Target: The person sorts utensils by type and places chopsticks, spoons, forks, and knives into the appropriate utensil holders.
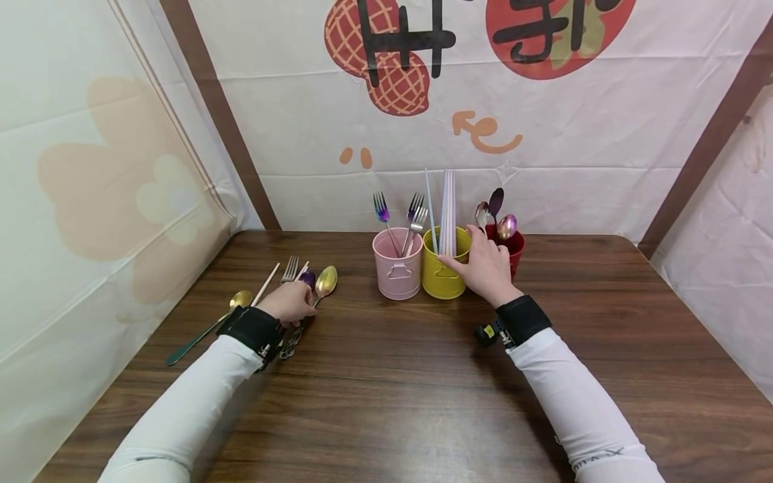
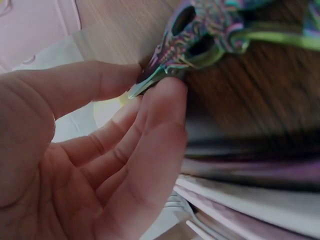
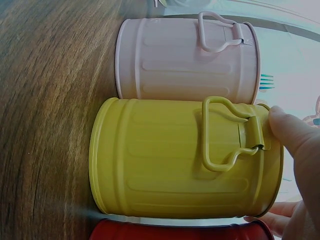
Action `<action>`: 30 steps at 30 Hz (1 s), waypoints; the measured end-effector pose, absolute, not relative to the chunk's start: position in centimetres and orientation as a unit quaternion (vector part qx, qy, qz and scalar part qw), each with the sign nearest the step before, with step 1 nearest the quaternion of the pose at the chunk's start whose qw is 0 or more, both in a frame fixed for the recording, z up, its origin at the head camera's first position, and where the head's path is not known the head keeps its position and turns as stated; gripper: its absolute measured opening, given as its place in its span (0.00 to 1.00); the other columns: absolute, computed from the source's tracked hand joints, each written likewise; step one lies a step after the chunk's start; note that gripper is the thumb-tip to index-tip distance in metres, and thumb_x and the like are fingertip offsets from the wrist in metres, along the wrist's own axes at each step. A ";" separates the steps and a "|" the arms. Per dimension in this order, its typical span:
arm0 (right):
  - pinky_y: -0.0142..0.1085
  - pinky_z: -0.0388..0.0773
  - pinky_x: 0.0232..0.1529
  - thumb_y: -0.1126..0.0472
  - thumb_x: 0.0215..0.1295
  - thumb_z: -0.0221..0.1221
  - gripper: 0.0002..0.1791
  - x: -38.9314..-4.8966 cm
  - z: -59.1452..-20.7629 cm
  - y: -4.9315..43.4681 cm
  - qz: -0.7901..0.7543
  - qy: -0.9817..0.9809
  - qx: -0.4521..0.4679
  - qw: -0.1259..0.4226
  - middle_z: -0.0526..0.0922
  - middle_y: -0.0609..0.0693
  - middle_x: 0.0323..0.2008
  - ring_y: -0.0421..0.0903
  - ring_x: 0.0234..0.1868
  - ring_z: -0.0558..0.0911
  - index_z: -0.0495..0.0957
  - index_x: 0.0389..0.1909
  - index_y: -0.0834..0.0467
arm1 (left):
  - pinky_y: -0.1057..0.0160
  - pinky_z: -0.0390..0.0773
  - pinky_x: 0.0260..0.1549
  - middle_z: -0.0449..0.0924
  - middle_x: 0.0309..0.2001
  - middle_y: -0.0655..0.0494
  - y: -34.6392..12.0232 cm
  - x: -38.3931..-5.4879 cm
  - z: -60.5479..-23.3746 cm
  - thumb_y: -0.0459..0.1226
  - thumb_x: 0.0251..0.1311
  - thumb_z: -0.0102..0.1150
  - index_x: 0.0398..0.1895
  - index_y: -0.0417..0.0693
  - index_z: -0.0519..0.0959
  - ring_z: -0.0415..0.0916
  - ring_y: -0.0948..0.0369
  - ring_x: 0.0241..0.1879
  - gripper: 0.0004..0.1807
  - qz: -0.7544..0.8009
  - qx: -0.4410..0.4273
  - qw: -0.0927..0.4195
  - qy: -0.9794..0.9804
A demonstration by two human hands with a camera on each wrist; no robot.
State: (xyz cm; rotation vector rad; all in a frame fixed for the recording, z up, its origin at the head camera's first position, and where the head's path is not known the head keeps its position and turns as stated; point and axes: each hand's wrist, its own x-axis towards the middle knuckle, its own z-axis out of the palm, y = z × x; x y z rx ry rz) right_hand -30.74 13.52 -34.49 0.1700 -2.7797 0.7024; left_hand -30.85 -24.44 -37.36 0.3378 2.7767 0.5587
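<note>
The left hand (image 1: 288, 302) tightly pinched a spoon (image 1: 326, 280); its narrow contact risked slippage. The right hand (image 1: 488, 267), spread wide, gripped the yellow cup (image 1: 443, 280); uneven pressure risked tipping.

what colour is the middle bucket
The middle bucket is yellow, seen best in the right wrist view.

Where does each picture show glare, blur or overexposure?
Head view: soft glare on the brown wooden table; left wrist view: dim, the pale slender chopsticks smeared at lower right; right wrist view: the yellow metal bucket crisp, the white cloth backdrop washed out.
</note>
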 end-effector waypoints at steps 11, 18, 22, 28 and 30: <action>0.53 0.62 0.52 0.35 0.60 0.60 0.49 -30.7 -34.4 13.5 0.245 -0.959 0.059 0.132 0.70 0.63 0.62 0.60 0.55 0.72 0.56 0.70 0.64 | 0.61 0.77 0.13 0.74 0.10 0.52 -24.0 -31.1 -37.5 0.33 0.57 0.62 0.10 0.46 0.72 0.75 0.60 0.11 0.18 0.212 0.089 0.137 0.964; 0.53 0.62 0.52 0.34 0.60 0.60 0.49 -30.7 -34.4 13.6 0.245 -0.959 0.058 0.132 0.70 0.63 0.61 0.60 0.55 0.72 0.56 0.70 0.64 | 0.62 0.77 0.12 0.73 0.09 0.53 -23.8 -31.0 -37.5 0.34 0.56 0.62 0.10 0.42 0.74 0.75 0.59 0.11 0.17 0.212 0.089 0.126 0.965; 0.53 0.62 0.52 0.34 0.60 0.60 0.49 -30.8 -34.4 13.6 0.244 -0.958 0.059 0.137 0.71 0.63 0.61 0.60 0.55 0.73 0.56 0.69 0.64 | 0.64 0.75 0.11 0.73 0.09 0.54 -23.7 -31.0 -37.4 0.34 0.56 0.62 0.12 0.41 0.75 0.73 0.60 0.10 0.16 0.208 0.094 0.115 0.967; 0.52 0.63 0.50 0.34 0.59 0.60 0.49 -30.8 -34.4 13.6 0.246 -0.958 0.058 0.134 0.71 0.63 0.60 0.60 0.53 0.73 0.56 0.70 0.64 | 0.65 0.71 0.10 0.72 0.08 0.56 -23.4 -30.7 -37.3 0.34 0.54 0.62 0.13 0.41 0.76 0.70 0.61 0.08 0.14 0.198 0.101 0.101 0.970; 0.51 0.62 0.50 0.34 0.59 0.60 0.50 -30.8 -34.5 13.6 0.247 -0.958 0.057 0.132 0.71 0.63 0.60 0.60 0.53 0.73 0.56 0.70 0.63 | 0.65 0.70 0.10 0.72 0.07 0.56 -23.4 -30.7 -37.2 0.34 0.55 0.62 0.13 0.41 0.76 0.70 0.61 0.08 0.14 0.196 0.104 0.095 0.970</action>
